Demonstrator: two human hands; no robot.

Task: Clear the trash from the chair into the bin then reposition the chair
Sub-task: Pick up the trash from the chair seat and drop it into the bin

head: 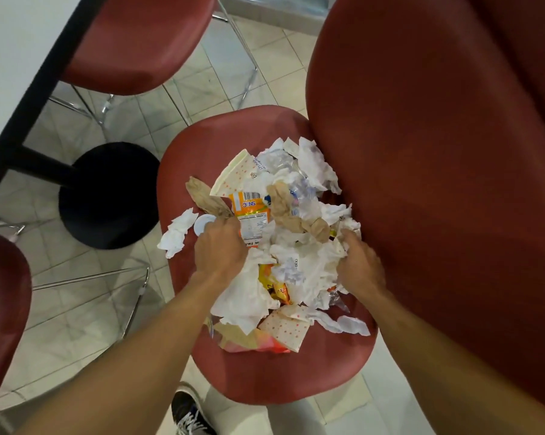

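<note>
Head view, looking down. Red chair with a glossy moulded seat; its backrest fills the right side of the view and runs out of frame at top and right. Trash pile covers the middle of the seat, from the backrest edge toward the near edge: crumpled white tissues, brown paper twists, dotted cream paper wrappers, clear crushed plastic, and an orange snack packet with a barcode and partly legible print. One loose white tissue lies at the seat's left edge, beside a small white round lid, half covered by the left hand. Left hand is dug into the left of the pile, fingers curled over paper and the packet's lower end. Right hand is at the pile's right, near the backrest, fingers bunched into white tissue; fingertips of both are buried, so the exact grasp is hard to read. Yellow-orange wrappers lower in the heap are mostly hidden. No bin is in view.
</note>
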